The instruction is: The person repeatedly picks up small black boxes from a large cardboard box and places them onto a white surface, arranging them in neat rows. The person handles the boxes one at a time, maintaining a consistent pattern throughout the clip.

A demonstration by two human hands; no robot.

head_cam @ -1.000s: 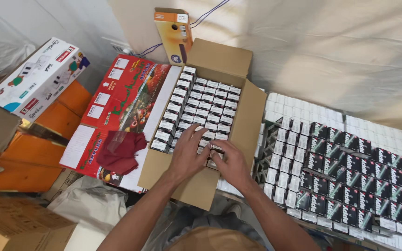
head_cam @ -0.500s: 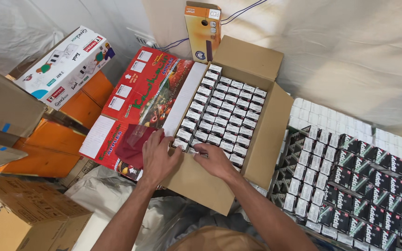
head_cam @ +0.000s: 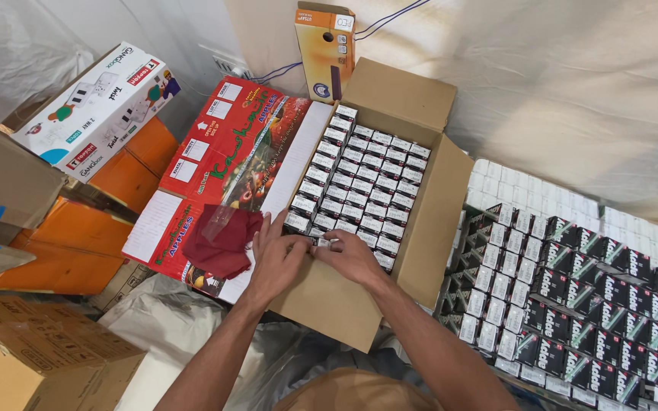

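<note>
An open brown cardboard carton (head_cam: 436, 213) holds several tight rows of small black-and-white packets (head_cam: 367, 175). My left hand (head_cam: 276, 255) rests on the carton's near left corner, fingers spread over the nearest packets. My right hand (head_cam: 352, 255) is beside it, fingertips pinching a small packet (head_cam: 323, 242) at the near row. Both forearms reach in from the bottom of the view.
A flat red fruit carton (head_cam: 215, 175) with a dark red cloth (head_cam: 222, 240) lies left of the carton. An orange box (head_cam: 325, 49) stands behind. Stacks of small dark packets (head_cam: 573, 297) fill the right. A white appliance box (head_cam: 93, 106) and brown cartons (head_cam: 32, 342) sit left.
Both hands slid from the carton's near middle to its near left corner. The view shifted left, so the carton now sits further right in the picture.
</note>
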